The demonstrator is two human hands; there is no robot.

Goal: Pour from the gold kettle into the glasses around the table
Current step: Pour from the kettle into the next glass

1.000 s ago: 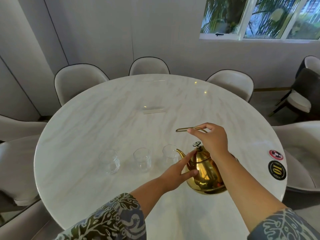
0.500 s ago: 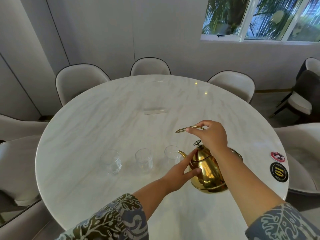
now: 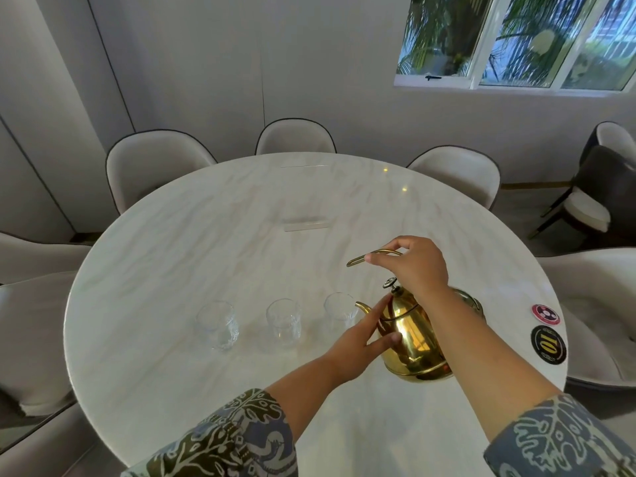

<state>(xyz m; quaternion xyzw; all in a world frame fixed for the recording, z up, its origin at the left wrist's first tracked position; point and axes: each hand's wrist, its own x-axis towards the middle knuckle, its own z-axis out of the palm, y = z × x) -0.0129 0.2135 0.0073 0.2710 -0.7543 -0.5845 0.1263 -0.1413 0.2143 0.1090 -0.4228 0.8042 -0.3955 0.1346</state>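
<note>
The gold kettle (image 3: 411, 342) is tilted to the left above the round marble table (image 3: 206, 235). Its thin spout reaches the rim of the right glass (image 3: 339, 309). My right hand (image 3: 413, 265) grips the kettle's looped handle from above. My left hand (image 3: 361, 342) rests flat against the kettle's belly, fingers spread along its side. A middle glass (image 3: 284, 321) and a left glass (image 3: 217, 325) stand in a row with the right one. Whether liquid is flowing cannot be seen.
Two round stickers (image 3: 547, 333) lie near the table's right edge. A clear flat block (image 3: 304, 223) sits at the table's centre. Padded chairs (image 3: 296, 137) ring the table, and a dark chair (image 3: 600, 197) stands apart at the right.
The kettle has tipped a little further left, bringing its spout closer to the right glass. Both hands have kept their hold.
</note>
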